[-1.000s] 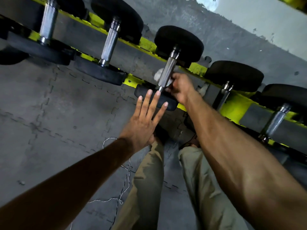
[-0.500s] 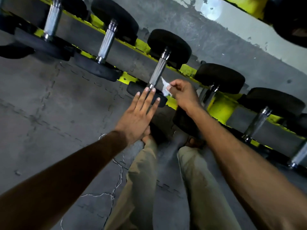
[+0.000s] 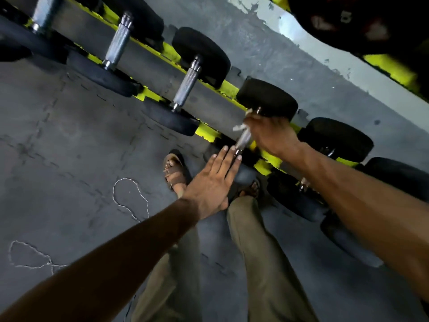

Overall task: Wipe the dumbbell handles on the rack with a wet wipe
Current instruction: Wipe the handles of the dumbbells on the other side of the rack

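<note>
a: where's the wet wipe (image 3: 241, 127)?
b: right hand (image 3: 271, 133) clenches it around the dumbbell handle (image 3: 243, 141); left hand (image 3: 209, 184) flat, released, fingertips just below that grip.
a: twist while sliding down, full length.

Your right hand (image 3: 270, 133) hides most of the wet wipe (image 3: 240, 126) and handle (image 3: 243, 140); top-right dumbbell (image 3: 362, 22) blurred, cut by edge.
</note>
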Demonstrator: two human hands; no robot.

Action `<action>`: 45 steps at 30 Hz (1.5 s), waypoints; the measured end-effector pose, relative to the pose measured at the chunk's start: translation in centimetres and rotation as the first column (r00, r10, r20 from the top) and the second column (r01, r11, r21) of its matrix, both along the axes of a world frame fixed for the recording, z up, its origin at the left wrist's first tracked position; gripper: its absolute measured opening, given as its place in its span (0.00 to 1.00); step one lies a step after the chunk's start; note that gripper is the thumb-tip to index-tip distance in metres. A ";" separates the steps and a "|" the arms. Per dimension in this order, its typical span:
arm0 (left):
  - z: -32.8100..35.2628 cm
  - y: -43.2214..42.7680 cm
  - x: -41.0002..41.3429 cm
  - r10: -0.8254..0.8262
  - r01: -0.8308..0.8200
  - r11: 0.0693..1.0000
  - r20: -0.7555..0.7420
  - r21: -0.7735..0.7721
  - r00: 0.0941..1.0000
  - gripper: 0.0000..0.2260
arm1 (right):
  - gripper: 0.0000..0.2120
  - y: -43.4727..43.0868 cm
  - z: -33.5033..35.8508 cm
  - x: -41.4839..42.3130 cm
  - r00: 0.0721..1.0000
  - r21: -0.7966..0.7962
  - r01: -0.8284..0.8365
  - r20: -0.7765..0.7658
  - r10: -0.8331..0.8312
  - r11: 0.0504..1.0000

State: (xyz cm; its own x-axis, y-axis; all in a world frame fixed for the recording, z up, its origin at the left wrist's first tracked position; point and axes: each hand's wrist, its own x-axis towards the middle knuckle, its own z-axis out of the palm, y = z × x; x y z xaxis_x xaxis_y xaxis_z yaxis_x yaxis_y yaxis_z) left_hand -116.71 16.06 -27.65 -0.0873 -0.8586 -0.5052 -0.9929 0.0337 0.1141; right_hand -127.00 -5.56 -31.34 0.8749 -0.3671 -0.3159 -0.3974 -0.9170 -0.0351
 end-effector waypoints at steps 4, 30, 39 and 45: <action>-0.1 0.2 -0.9 0.041 -0.041 0.999 0.001 0.010 0.999 0.52 | 0.11 2.6 0.8 0.3 0.997 0.217 -0.029 -0.068 0.044 0.976; -0.4 1.3 -0.8 0.071 -0.071 0.997 -0.055 -0.013 0.996 0.51 | 0.07 2.7 -0.1 1.6 0.995 0.374 0.073 -0.084 -0.044 0.925; -0.2 1.4 0.4 0.045 -0.048 0.998 -0.081 -0.034 0.996 0.52 | 0.06 6.4 -1.2 -0.9 0.866 0.367 0.464 0.003 -0.500 0.807; -0.6 2.0 0.3 0.047 -0.047 0.996 -0.009 -0.076 0.999 0.51 | 0.05 7.4 -4.5 -2.0 0.476 0.641 0.722 -0.187 -0.859 0.260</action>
State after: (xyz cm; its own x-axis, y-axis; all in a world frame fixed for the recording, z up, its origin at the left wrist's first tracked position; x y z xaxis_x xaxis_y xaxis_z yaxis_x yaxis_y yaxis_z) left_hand -116.45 18.06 -28.22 -0.0489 -0.8979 -0.4375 -0.9928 -0.0043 0.1198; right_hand -129.05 1.79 -35.88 0.3097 -0.7083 -0.6343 -0.8336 0.1187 -0.5395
